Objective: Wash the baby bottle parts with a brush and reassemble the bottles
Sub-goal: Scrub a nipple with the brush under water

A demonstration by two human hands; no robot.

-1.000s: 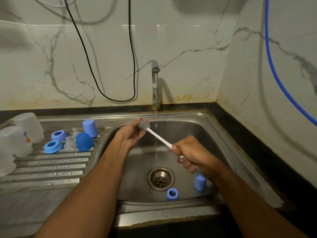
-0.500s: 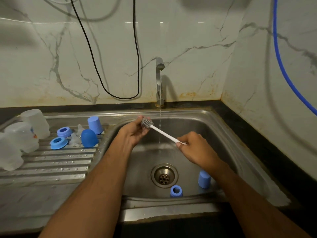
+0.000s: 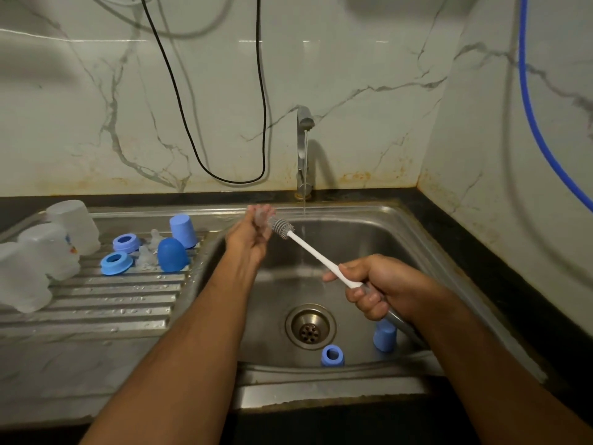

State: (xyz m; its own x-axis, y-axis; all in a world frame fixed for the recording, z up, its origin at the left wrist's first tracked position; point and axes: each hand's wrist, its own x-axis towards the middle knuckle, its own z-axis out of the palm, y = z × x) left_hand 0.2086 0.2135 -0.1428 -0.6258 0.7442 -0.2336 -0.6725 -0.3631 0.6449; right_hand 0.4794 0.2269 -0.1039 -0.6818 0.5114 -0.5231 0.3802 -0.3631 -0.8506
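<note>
step: scrubbing teat (image 3: 261, 216) w/ brush (image 3: 316, 253)
L hand (image 3: 250, 236): pinching teat
R hand (image 3: 382, 287): gripping brush
next: prob rinse under tap (image 3: 303, 149)

The sink basin (image 3: 369, 239) sits right of the ribbed drainboard (image 3: 106, 300), with the tap (image 3: 303, 149) behind the basin at the back wall. On the drainboard, three bottle bodies (image 3: 51, 252) lie at the far left; right of them are two collar rings (image 3: 117, 261), two clear nipples (image 3: 146, 256) and two caps (image 3: 173, 255). In the basin, the drain (image 3: 309, 327) is central; a ring (image 3: 332, 355) and a cap (image 3: 384, 338) stand near the front wall, right of the drain. Above the basin, the left hand (image 3: 253, 236) holds a clear nipple (image 3: 261, 216) at the back left, the brush (image 3: 308, 248) running from it to the right hand (image 3: 382, 287) in front
</note>
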